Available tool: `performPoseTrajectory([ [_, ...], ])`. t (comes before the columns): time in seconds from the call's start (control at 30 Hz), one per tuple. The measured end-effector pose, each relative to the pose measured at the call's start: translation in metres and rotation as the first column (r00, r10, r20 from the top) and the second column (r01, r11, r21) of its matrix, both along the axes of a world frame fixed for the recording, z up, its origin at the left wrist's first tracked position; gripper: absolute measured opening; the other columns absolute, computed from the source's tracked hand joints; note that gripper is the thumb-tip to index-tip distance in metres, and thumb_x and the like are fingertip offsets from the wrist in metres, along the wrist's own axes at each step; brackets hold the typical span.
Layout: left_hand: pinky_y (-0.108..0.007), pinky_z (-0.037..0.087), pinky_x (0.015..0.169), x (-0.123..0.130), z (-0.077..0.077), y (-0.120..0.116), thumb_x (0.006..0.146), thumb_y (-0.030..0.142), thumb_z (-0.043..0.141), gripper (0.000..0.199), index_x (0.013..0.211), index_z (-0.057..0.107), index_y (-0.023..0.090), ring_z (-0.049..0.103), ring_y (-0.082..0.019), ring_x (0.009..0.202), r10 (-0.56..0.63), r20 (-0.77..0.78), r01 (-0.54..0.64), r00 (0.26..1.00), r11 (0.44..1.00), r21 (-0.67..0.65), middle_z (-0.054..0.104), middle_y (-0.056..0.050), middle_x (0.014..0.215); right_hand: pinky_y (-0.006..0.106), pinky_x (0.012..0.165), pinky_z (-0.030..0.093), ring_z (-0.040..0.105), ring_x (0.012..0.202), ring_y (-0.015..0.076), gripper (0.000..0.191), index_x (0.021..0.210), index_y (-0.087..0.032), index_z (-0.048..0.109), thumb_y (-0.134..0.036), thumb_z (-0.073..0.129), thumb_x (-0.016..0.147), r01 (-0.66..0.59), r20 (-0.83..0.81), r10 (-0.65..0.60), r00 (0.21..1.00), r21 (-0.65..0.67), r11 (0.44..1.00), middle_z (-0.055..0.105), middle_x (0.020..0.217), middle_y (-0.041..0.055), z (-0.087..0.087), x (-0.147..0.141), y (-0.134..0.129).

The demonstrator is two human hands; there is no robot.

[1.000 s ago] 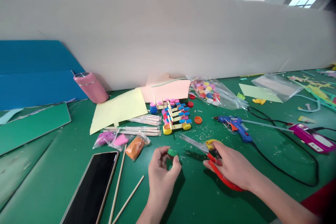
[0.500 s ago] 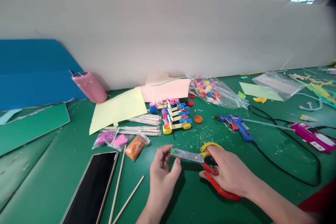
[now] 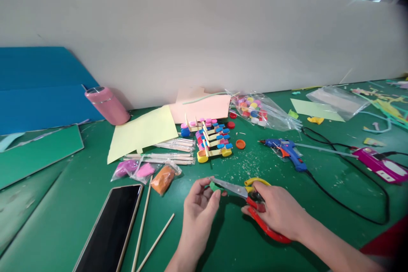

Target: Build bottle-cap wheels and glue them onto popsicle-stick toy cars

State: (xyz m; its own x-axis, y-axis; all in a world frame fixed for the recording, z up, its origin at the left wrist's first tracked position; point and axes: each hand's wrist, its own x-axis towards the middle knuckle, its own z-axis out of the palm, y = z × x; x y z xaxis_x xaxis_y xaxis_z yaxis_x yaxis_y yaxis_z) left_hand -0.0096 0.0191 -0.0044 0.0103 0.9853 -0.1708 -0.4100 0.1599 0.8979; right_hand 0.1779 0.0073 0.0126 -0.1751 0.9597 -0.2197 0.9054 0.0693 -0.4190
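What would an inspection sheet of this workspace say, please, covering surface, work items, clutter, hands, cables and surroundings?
Surface: green table, pale specks scattered mid-table.
Work items: scissors, blades at a small green piece.
Clutter: phone, two loose sticks, bag of coloured caps, blue glue gun.
Hands: left hand pinches the green piece; right hand grips the scissors.
Cables: black cable loops from the glue gun.
Surroundings: white partition behind the table.

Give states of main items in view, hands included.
Left hand: holding small green piece
Right hand: gripping red-yellow metal scissors
Scissors: handles spread, blades at green piece
Black rectangular phone: flat, screen dark
Blue plastic glue gun: lying, unheld
Pink cylindrical bottle: standing
Orange lump: wrapped in clear plastic
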Motion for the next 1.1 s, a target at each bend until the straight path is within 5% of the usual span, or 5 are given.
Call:
performPoseTrajectory([
  [0.13, -0.024, 0.047, 0.068, 0.001, 0.005, 0.001, 0.065, 0.022, 0.071, 0.027, 0.089, 0.06, 0.016, 0.065, -0.014, 0.069, 0.03, 0.081, -0.024, 0.996, 0.997, -0.072, 0.066, 0.0, 0.073, 0.025, 0.047, 0.03, 0.052, 0.053, 0.0171, 0.033, 0.072, -0.023, 0.038, -0.054, 0.048, 0.077, 0.037, -0.019, -0.037, 0.999, -0.001, 0.999, 0.057, 0.062, -0.0011, 0.001, 0.005, 0.003],
  [0.27, -0.023, 0.046, 0.068, 0.001, 0.008, 0.002, 0.065, 0.021, 0.071, 0.024, 0.086, 0.062, 0.015, 0.064, -0.013, 0.068, 0.015, 0.109, -0.006, 0.994, 0.996, -0.084, 0.067, -0.002, 0.071, 0.025, 0.049, 0.033, 0.051, 0.056, 0.017, 0.032, 0.079, -0.023, 0.04, -0.052, 0.053, 0.075, -0.056, -0.036, 0.057, 0.998, 0.029, 0.998, 0.056, 0.068, -0.0009, 0.004, 0.009, 0.0],
  [0.6, -0.019, 0.046, 0.071, -0.004, -0.003, 0.004, 0.069, 0.018, 0.068, 0.021, 0.09, 0.066, 0.015, 0.061, -0.01, 0.072, -0.037, 0.246, 0.062, 0.969, 0.993, -0.096, 0.066, -0.002, 0.081, 0.03, 0.054, 0.038, 0.053, 0.065, 0.021, 0.035, 0.088, -0.021, 0.043, -0.05, 0.056, 0.072, -0.077, 0.041, 0.073, 0.996, 0.122, 0.989, 0.057, 0.077, 0.0035, 0.001, 0.011, -0.003],
  [1.1, -0.021, 0.045, 0.07, -0.002, 0.003, 0.003, 0.067, 0.02, 0.07, 0.024, 0.089, 0.064, 0.014, 0.062, -0.011, 0.068, -0.004, 0.147, 0.019, 0.989, 0.995, -0.096, 0.067, -0.002, 0.074, 0.027, 0.047, 0.03, 0.053, 0.055, 0.0192, 0.036, 0.075, -0.023, 0.04, -0.057, 0.051, 0.074, -0.088, 0.087, 0.08, 0.993, 0.081, 0.993, 0.058, 0.064, -0.0005, 0.003, 0.012, 0.0],
])
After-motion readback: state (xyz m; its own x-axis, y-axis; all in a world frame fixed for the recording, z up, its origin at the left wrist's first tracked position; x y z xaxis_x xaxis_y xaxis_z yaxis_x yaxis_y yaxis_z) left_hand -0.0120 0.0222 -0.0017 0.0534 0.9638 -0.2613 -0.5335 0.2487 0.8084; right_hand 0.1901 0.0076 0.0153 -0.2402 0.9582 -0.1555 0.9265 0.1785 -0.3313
